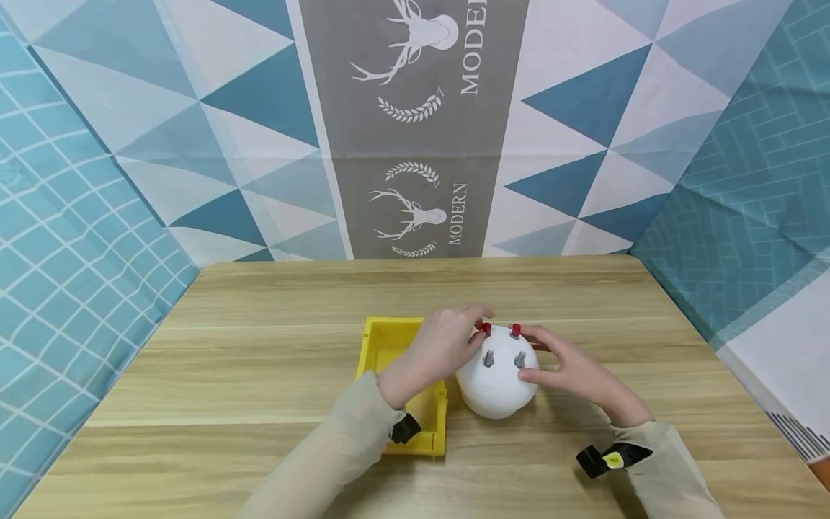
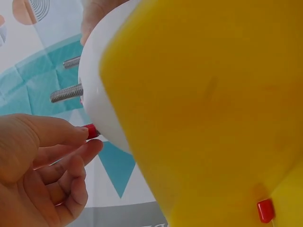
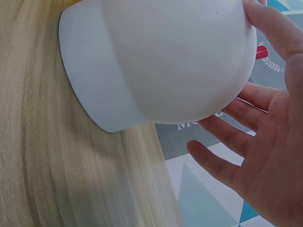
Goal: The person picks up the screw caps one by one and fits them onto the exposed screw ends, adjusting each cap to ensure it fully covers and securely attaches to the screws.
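A white rounded dome [image 1: 496, 393] stands on the table with threaded bolts sticking out of its top. Red caps cover the two far bolts; the two near ones, such as the bare bolt [image 1: 489, 358], show metal thread. My left hand [image 1: 442, 340] pinches the red cap [image 2: 91, 131] on the far left bolt between thumb and index finger, its other fingers curled loosely. From the right, my right hand [image 1: 570, 367] holds the dome, thumb at the near side and fingers behind. The other red cap [image 1: 516, 329] sits beside the right fingers.
A yellow bin [image 1: 439, 443] stands just left of the dome, partly under my left forearm. One loose red cap [image 2: 266, 210] lies in it, visible in the left wrist view. The wooden table [image 1: 259, 389] ends at a patterned cloth wall [image 1: 415, 144] behind.
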{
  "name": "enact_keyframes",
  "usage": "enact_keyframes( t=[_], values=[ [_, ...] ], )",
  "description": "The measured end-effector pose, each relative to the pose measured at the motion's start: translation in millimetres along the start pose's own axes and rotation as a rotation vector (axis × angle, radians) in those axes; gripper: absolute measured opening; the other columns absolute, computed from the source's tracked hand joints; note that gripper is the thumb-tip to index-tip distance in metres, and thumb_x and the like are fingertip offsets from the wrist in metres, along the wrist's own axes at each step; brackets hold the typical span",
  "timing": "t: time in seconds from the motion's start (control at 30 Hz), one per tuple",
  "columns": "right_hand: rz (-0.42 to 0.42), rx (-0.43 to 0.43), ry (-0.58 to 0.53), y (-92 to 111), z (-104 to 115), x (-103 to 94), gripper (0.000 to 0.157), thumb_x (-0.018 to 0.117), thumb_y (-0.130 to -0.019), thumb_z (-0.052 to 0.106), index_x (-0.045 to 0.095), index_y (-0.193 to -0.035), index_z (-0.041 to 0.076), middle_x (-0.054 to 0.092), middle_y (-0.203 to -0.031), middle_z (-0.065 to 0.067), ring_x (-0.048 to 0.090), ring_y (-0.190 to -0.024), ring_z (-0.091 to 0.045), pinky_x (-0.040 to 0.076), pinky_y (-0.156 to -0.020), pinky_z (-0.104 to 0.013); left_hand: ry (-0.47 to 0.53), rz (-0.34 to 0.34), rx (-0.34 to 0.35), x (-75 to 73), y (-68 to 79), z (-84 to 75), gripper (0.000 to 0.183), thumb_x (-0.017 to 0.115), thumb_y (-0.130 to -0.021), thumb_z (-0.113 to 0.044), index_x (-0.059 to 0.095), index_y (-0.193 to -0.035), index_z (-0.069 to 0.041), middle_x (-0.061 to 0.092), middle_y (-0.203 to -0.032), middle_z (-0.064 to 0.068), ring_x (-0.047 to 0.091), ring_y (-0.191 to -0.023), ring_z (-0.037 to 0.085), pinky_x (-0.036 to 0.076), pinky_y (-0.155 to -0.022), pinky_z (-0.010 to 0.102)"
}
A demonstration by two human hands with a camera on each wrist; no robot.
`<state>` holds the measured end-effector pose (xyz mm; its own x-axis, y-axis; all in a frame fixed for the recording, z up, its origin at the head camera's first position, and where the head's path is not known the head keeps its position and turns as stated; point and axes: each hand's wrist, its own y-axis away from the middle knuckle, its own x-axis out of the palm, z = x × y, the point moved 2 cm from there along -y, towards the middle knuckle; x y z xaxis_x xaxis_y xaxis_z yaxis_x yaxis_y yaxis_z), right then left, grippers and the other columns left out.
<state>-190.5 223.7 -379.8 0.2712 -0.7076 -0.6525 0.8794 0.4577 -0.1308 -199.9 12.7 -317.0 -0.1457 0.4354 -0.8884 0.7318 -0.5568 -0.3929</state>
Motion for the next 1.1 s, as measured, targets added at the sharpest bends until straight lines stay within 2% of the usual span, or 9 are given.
enact_keyframes(
  t=[0.33,0.5,0.83,1.03,1.1],
  values=[
    [0.002,-0.004,-0.007,-1,1,0.2,0.058,0.068,-0.081,0.029,0.042,-0.132,0.02,0.047,-0.131,-0.008,0.047,-0.115,-0.036,0.039,-0.086,-0.06,0.062,0.019,-0.089,-9.3,8.0,13.4,0.018,0.059,-0.084,-0.011,0.064,-0.102,-0.011,0.067,-0.089,0.0,0.051,-0.057,0.009,0.039,-0.049,0.015],
    [-0.005,0.004,0.006,0,2,-0.8,0.06,0.069,-0.08,0.03,0.042,-0.132,0.017,0.047,-0.131,-0.009,0.047,-0.115,-0.036,0.039,-0.086,-0.06,0.07,0.034,-0.129,-13.3,12.6,21.2,0.004,0.059,-0.084,-0.011,0.062,-0.087,-0.011,0.063,-0.076,-0.003,0.049,-0.056,0.008,0.04,-0.051,0.015],
    [-0.005,0.022,0.015,-1,0,0.4,0.059,0.068,-0.079,0.033,0.043,-0.131,0.022,0.047,-0.13,-0.007,0.046,-0.116,-0.035,0.041,-0.085,-0.059,0.009,0.068,-0.206,-14.7,21.3,35.7,0.006,0.06,-0.082,-0.01,0.059,-0.077,-0.012,0.053,-0.063,-0.005,0.044,-0.05,0.008,0.036,-0.046,0.018],
    [-0.003,0.024,0.005,0,0,0.2,0.059,0.068,-0.08,0.031,0.042,-0.131,0.021,0.047,-0.131,-0.008,0.046,-0.117,-0.036,0.04,-0.085,-0.059,-0.059,0.049,-0.19,-13.2,24.8,41.7,0.009,0.059,-0.079,-0.006,0.059,-0.072,-0.011,0.053,-0.061,-0.004,0.042,-0.05,0.008,0.034,-0.045,0.02],
    [-0.001,0.027,0.003,0,0,0.2,0.058,0.068,-0.08,0.032,0.043,-0.131,0.021,0.047,-0.13,-0.007,0.045,-0.117,-0.036,0.04,-0.086,-0.059,-0.078,0.07,-0.203,-11.5,25.5,42.9,0.007,0.06,-0.079,-0.007,0.059,-0.073,-0.01,0.054,-0.062,-0.003,0.043,-0.051,0.009,0.034,-0.045,0.02]
  ],
)
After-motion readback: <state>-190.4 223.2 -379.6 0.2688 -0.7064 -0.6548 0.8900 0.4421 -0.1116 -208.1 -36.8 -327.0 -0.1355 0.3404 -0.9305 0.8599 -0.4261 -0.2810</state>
